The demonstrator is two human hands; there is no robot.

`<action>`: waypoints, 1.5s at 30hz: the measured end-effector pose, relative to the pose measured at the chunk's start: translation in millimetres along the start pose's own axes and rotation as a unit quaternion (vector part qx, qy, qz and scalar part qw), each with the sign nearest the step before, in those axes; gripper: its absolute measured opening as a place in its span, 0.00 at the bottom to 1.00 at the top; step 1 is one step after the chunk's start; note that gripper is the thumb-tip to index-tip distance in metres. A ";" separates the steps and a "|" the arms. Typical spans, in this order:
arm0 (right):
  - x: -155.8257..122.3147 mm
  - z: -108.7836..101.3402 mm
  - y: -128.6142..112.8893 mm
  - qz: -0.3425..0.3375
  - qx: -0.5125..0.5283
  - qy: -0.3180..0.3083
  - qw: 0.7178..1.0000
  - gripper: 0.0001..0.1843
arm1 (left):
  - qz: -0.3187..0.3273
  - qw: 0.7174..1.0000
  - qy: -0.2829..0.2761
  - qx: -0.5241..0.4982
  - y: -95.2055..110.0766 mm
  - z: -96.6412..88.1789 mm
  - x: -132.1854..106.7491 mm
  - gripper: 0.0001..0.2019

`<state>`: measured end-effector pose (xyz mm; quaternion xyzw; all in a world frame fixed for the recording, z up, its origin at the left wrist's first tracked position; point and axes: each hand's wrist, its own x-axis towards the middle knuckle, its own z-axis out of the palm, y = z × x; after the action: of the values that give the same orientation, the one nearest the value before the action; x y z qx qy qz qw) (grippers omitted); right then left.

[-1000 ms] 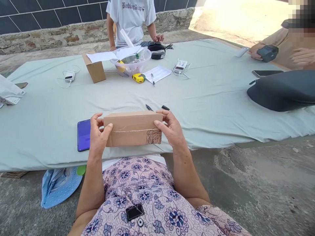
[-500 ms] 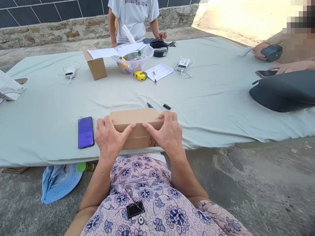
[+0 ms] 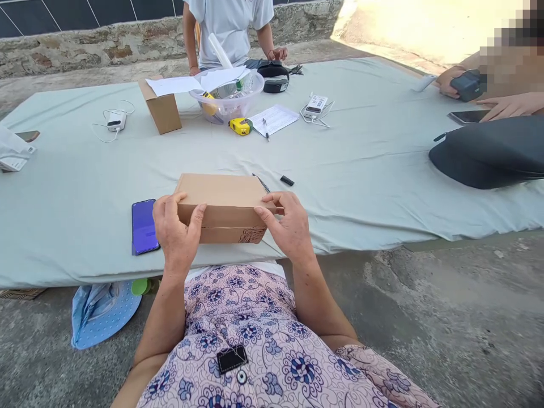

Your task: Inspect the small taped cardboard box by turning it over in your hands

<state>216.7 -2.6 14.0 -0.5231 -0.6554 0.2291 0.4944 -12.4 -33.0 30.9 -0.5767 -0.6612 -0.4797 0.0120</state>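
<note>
A brown cardboard box (image 3: 223,192) with its lid down rests near the table's front edge. Dark scribbled lines mark the right part of its near side. My left hand (image 3: 176,229) grips the left end, thumb on the near face and fingers over the top edge. At the right end, my right hand (image 3: 289,224) holds the box in the same way. A phone (image 3: 143,226) with a lit purple screen lies beside my left hand, partly covered by it. Behind the box are a pen (image 3: 260,182), partly hidden, and a black cap (image 3: 287,181).
Farther back stand an open carton (image 3: 165,113), a plastic basin (image 3: 232,107) of items and a yellow tape measure (image 3: 240,126). A white power bank (image 3: 315,106) trails cables. At right lies a large black case (image 3: 488,153); two other people are at the table.
The box has shifted slightly left and away from me, and more of its top shows. My thumbs have moved apart toward its two ends.
</note>
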 end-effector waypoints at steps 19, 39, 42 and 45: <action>13.7 -8.4 27.8 -0.037 0.220 -0.077 0.972 0.31 | -0.229 0.916 0.084 -0.320 -35.5 7.2 33.6 0.17; 18.5 -10.0 40.1 0.016 0.173 -0.078 0.982 0.64 | -0.184 0.886 -0.060 -0.421 -30.8 8.1 19.5 0.28; 20.4 -7.8 45.0 0.050 0.224 -0.049 0.972 0.55 | -0.179 0.884 -0.094 -0.421 -25.1 8.6 15.4 0.30; 19.8 -4.9 46.5 0.084 0.226 -0.051 0.969 0.50 | -0.189 0.891 -0.113 -0.396 -26.5 10.6 14.2 0.29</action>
<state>243.1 30.6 -14.0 -0.4386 -0.5646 0.4385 0.5445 -32.0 -12.1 16.9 -0.4486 -0.5095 -0.6263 -0.3832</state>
